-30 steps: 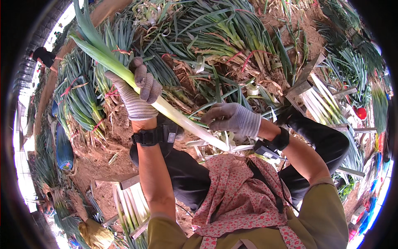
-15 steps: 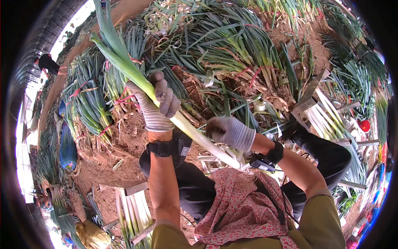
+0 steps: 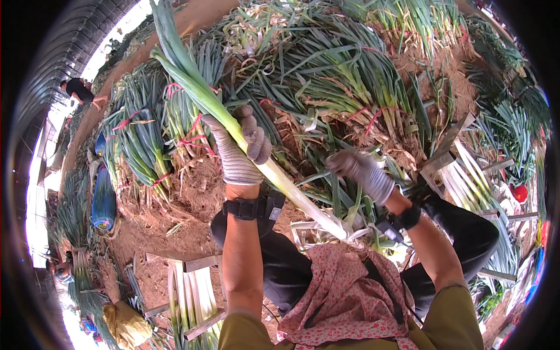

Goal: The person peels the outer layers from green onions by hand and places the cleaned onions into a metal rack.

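My left hand point(image 3: 248, 143), in a striped knit glove stained dark at the fingers, is closed round a long green onion point(image 3: 291, 192). The onion slants across me, its green leaves at the upper left and its white root end low, just above my flowered apron point(image 3: 344, 291). My right hand point(image 3: 364, 175), gloved too, is raised to the right of the white stalk and apart from it. Motion smears its fingers, so whether they hold anything is unclear. Loose pale peelings point(image 3: 356, 230) lie by the root end.
Tied bundles of green onions point(image 3: 361, 87) lie ahead, with more bundles point(image 3: 140, 140) to the left. Metal-framed racks hold trimmed white stalks on the left point(image 3: 192, 291) and on the right point(image 3: 466, 175). A blue wrapped roll point(image 3: 104, 198) lies far left. Another person point(image 3: 80, 90) is in the distance.
My right hand has moved up and right, away from the onion's white stalk. My left hand still grips the onion, and the whole view has shifted a little.
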Tool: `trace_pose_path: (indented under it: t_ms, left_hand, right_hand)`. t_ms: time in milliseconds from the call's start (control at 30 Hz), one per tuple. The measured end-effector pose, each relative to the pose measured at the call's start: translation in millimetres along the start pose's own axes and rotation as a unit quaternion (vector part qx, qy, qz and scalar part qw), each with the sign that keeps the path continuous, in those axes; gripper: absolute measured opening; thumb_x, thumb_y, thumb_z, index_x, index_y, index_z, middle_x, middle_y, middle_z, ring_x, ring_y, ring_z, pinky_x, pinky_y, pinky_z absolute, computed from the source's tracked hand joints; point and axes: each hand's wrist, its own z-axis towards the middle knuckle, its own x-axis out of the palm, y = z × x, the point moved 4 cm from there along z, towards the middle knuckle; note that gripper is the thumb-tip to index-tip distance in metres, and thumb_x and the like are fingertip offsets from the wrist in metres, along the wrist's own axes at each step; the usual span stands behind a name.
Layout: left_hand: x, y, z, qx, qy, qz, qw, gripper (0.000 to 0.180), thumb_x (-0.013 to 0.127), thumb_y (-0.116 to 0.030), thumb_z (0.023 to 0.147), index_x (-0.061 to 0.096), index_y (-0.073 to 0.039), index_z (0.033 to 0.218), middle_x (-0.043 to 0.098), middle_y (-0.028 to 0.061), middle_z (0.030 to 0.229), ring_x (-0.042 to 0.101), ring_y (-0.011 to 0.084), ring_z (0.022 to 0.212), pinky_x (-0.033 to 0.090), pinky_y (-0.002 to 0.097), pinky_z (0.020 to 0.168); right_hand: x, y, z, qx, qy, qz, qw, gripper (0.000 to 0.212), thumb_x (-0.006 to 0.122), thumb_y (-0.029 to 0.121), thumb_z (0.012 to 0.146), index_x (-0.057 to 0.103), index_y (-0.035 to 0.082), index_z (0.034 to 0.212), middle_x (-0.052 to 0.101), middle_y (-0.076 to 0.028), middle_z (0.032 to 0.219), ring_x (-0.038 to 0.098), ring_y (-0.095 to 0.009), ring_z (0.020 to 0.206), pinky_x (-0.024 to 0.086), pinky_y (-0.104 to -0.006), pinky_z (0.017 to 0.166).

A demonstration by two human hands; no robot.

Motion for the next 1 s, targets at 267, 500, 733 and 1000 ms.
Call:
trace_pose_path:
  t_ms: [267,500,733,1000]
  left_hand:
    - [-7.4,13.7,-14.9,0.031,-0.067,0.009,0.997,0.067,0.04,-0.069,0.079,0.055,-0.005,0.093,0.044,-0.0037,0.053,0.037,0.0093,0.034,0.028,0.0248,0.029]
    - [-5.0,-22.5,-14.2,0.058,-0.045,-0.087,0.994,0.069,0.042,-0.068,0.079,0.053,-0.001,0.096,0.046,-0.0029,0.056,0.037,0.0075,0.035,0.028,0.0217,0.03]
    - [-2.7,9.0,0.9,0.024,-0.272,0.073,0.959,0.056,0.061,-0.06,0.073,0.048,-0.01,0.095,0.056,0.0032,0.069,0.053,0.0181,0.05,0.048,0.0313,0.044]
    - [-34.6,-11.7,13.9,0.039,-0.322,0.188,0.927,0.023,0.066,-0.013,0.081,0.046,-0.006,0.091,0.045,-0.0001,0.057,0.04,0.0104,0.037,0.034,0.0273,0.03]
  right_hand:
    - [93.2,35.7,-35.9,0.183,0.238,0.142,0.943,0.075,0.059,0.043,0.084,0.027,-0.002,0.135,0.054,-0.011,0.115,0.055,-0.02,0.104,0.041,-0.0319,0.091]
    - [44.6,4.5,-101.7,0.2,0.236,0.139,0.941,0.06,0.05,0.046,0.089,0.047,-0.003,0.123,0.06,-0.007,0.104,0.056,-0.013,0.09,0.044,-0.0245,0.081]
    - [31.2,59.5,-53.7,0.126,0.086,-0.208,0.966,0.041,0.046,0.036,0.091,0.059,-0.004,0.091,0.058,-0.009,0.059,0.059,-0.017,0.053,0.044,-0.0309,0.048]
    - [74.1,79.7,-28.9,-0.025,0.254,-0.466,0.847,0.041,0.054,0.044,0.084,0.054,0.004,0.09,0.062,-0.011,0.063,0.061,-0.032,0.058,0.047,-0.041,0.052]
